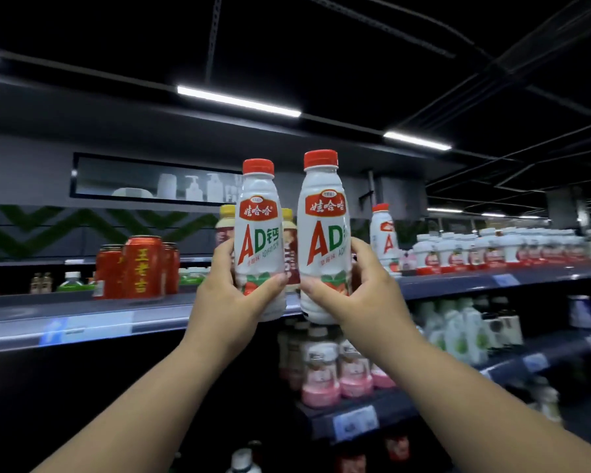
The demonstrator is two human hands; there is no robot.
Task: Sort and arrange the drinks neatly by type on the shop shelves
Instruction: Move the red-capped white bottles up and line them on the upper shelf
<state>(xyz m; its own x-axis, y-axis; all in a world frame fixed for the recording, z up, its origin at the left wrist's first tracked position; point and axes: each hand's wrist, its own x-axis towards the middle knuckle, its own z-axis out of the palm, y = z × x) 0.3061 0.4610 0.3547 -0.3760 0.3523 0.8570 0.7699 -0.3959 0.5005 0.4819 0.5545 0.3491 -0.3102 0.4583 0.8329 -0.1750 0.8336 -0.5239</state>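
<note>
The shop was dim, lit by strip lights under a black ceiling, and the top shelf (151,315) ran across the view with its front edge tilting up toward the right. On that shelf red cans (143,270) stood at the left, with a bare stretch of board in front of them and to their left. A third white bottle (384,238) stood to the right, and a row of small white bottles (492,249) ran beyond it.

The left hand (231,298) was wrapped around the lower part of the left bottle (259,233). The right hand (362,295) gripped the right bottle (325,230) the same way. Both white bottles stood upright, red caps up and labels facing the camera, held side by side with a narrow gap between them in front of the shelf edge. Brown bottles with yellow caps (289,240) showed behind them. Pink-based bottles (321,377) filled the shelf below.
</note>
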